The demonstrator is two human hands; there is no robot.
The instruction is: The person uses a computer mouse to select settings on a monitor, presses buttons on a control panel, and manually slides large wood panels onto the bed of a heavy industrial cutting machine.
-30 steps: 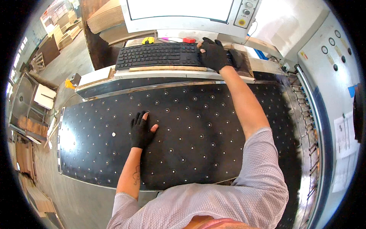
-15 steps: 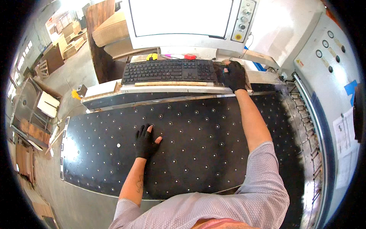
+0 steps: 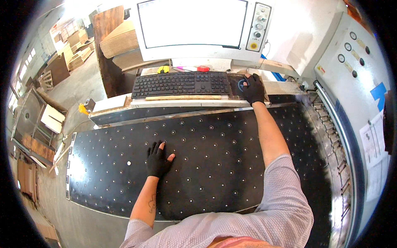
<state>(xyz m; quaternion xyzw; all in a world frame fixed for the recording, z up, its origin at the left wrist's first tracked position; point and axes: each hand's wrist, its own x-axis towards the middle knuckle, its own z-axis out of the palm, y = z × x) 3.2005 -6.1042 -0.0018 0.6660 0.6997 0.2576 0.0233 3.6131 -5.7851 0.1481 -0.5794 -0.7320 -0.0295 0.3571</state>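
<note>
My left hand point(image 3: 159, 160), in a black fingerless glove, lies flat with its fingers apart on the black table point(image 3: 198, 182) dotted with small round studs. My right hand point(image 3: 253, 89), gloved the same way, rests on a dark pad point(image 3: 235, 84) to the right of the black keyboard point(image 3: 182, 84). Its fingers curve over a computer mouse, which the glove almost wholly hides. A blue ring mark shows on the pad beside the fingertips. Above the keyboard stands a monitor point(image 3: 192, 25) with a washed-out white screen.
A wooden strip point(image 3: 183, 98) lies along the keyboard's front edge. Behind it are a yellow tape measure point(image 3: 163, 69) and a red one point(image 3: 203, 69). Knobs and a yellow button point(image 3: 253, 46) flank the screen. To the right stands a grey machine panel point(image 3: 349, 53) with gauges. Boards point(image 3: 120, 39) are stacked at back left.
My right hand has shifted slightly, uncovering the blue ring on the pad. My left hand stays flat on the table. The whole view has tilted a little, so the monitor sits higher.
</note>
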